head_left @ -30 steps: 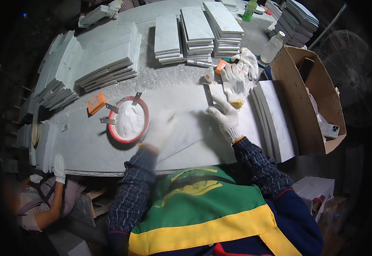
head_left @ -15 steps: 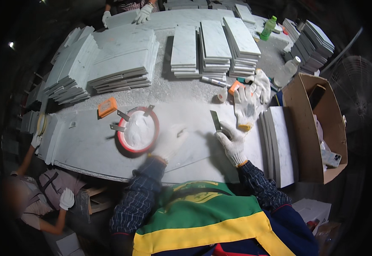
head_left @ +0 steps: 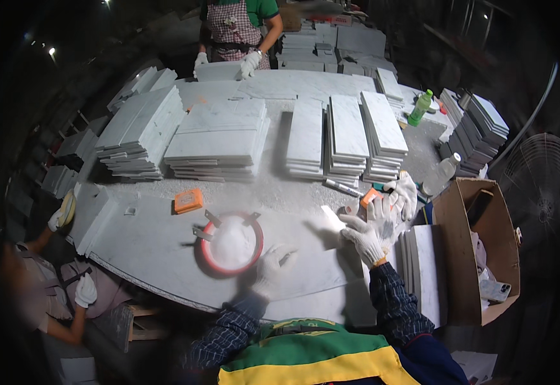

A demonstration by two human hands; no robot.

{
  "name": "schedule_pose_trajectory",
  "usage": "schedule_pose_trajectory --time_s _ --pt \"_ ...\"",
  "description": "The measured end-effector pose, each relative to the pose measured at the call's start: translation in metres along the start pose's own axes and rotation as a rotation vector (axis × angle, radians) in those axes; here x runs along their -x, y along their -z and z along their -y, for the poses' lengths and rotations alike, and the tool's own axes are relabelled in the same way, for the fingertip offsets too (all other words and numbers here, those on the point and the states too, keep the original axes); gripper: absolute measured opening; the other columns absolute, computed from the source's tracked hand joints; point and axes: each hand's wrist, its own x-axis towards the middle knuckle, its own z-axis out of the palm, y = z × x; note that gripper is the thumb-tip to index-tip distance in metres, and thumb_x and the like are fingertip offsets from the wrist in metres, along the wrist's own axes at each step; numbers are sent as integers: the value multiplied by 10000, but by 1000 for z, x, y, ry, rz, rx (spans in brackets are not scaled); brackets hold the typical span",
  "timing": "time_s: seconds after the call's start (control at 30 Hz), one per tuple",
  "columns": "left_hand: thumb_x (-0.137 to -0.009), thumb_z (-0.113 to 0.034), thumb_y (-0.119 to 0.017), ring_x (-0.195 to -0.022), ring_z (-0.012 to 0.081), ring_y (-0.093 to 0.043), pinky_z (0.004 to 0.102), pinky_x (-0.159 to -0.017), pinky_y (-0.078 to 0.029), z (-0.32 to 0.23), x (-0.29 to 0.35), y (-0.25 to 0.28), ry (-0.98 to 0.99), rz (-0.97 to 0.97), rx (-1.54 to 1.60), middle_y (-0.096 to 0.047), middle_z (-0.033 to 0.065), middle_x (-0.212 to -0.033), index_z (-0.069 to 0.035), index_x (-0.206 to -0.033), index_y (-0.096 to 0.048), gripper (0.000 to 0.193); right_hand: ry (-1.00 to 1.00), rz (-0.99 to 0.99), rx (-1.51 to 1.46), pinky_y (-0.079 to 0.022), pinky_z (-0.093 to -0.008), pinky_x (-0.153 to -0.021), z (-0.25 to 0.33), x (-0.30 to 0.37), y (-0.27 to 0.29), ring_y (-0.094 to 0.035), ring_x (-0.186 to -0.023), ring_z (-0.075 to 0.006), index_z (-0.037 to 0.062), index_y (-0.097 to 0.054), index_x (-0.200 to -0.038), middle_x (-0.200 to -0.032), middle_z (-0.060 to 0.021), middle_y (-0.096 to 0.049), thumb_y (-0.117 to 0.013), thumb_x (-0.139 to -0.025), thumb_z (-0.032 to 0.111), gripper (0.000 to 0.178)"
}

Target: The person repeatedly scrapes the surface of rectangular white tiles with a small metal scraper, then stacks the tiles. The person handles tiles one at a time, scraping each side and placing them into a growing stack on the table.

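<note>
Flat on the dusty table [head_left: 164, 250], a large grey stone slab [head_left: 305, 269], under both gloved hands. Left hand [head_left: 272, 269] spread open, fingers [head_left: 286, 255] pressed on the slab just beside a red-rimmed round tool [head_left: 232, 244]. Right hand [head_left: 364, 239] pinching the slab's raised far corner, near 1 orange block [head_left: 189, 200].

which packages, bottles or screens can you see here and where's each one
Cardboard box: right of the table, open, brown.
Phone: inside the box, flat, dark screen.
Green bottle: far right of the table, upright.
Clear bottle: right table edge, white cap.
</note>
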Motion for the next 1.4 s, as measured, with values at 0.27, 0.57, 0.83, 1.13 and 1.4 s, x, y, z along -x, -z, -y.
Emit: schedule_pose_trajectory --time_s 0.27,0.57,0.83,1.13,1.4 --pt "-823 -282 -856 -1101 321 -702 419 -944 -562 13 35 31 -267 96 -98 -723 152 -1191 -94 -1279 -747 506 -99 -107 -91 -494 -240 -724 -10 8 1 -636 -798 -104 -11 -695 -1363 -927 -19 -712 -677 -962 120 422" --pt "-680 -567 -902 -1441 342 -403 552 -1201 -304 20 93 87 -72 327 -648 -474 110 -1535 -175 -1500 -588 961 131 -312 -122 -542 -264 -675 -26 16 -13 -681 -792 -151 -69 -642 -1385 -1008 -96 -723 -667 -1021 71 391" --pt "-717 -559 -899 -1311 371 -536 527 -1133 -412 36 101 75 -137 101 -442 -594 132 -1383 -149 -1399 -651 834 234 -255 -146 -540 -286 -760 46 44 -23 -666 -897 -157 -40 -525 -1516 -1120 -93 -686 -660 -1025 62 519" --pt "-941 -308 -729 -1096 347 -661 484 -974 -528 7 112 64 -19 37 -161 -691 140 -1230 -172 -1457 -634 542 -130 62 -690 -530 -297 -742 10 94 -54 -681 -865 -181 7 -535 -1498 -976 -72 -704 -703 -969 69 558" --pt "-1009 -513 -594 -1465 378 -417 544 -1254 -266 0 75 25 -299 182 -663 -474 156 -1580 -45 -1566 -452 741 -178 72 -653 -539 -302 -734 -3 125 -51 -679 -832 -180 -28 -599 -1427 -988 -90 -718 -670 -987 53 452"
